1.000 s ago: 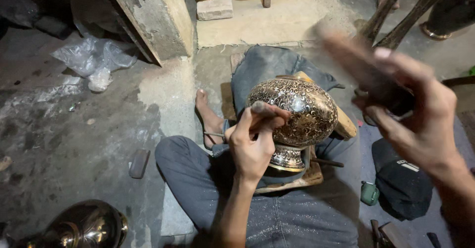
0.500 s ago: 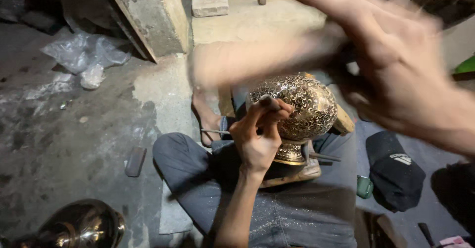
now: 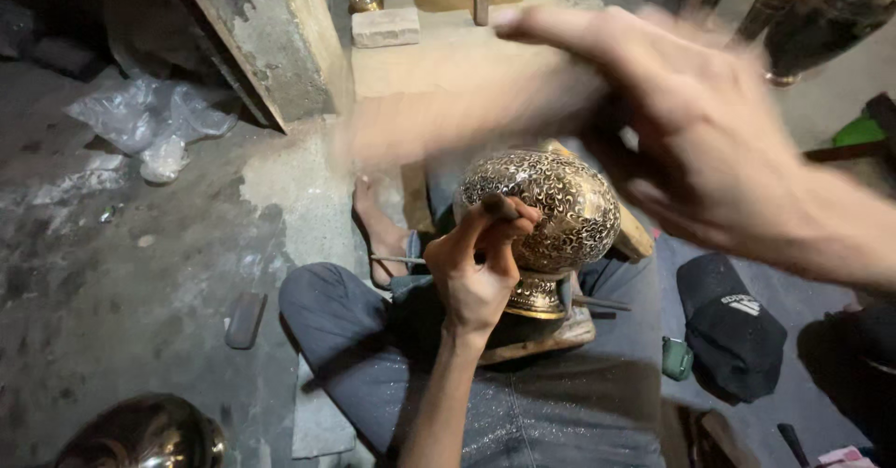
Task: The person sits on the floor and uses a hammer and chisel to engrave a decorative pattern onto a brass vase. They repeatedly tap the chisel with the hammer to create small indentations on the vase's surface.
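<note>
An engraved brass vase [image 3: 551,211] lies tilted on a wooden block [image 3: 551,337] in my lap. My left hand [image 3: 481,263] grips a thin metal punch [image 3: 499,207], with its tip against the vase's left side. Raised above the vase and close to the camera, my right hand [image 3: 691,141] is closed around a tool. That tool shows only as a pale motion-blurred streak [image 3: 439,132] reaching left, so I cannot tell its kind. My bare foot [image 3: 378,230] rests on the floor left of the vase.
A black cap [image 3: 733,323] and a small green object [image 3: 677,358] lie at my right. Tall brass vessels [image 3: 821,20] stand at the top right. A round brass pot [image 3: 140,435] sits bottom left, with a plastic bag [image 3: 154,123], a concrete pillar [image 3: 271,39] and a brick [image 3: 387,27] beyond.
My right hand has swung with its tool from the right side to above the vase, nearer the camera. The left hand stays on the punch against the vase.
</note>
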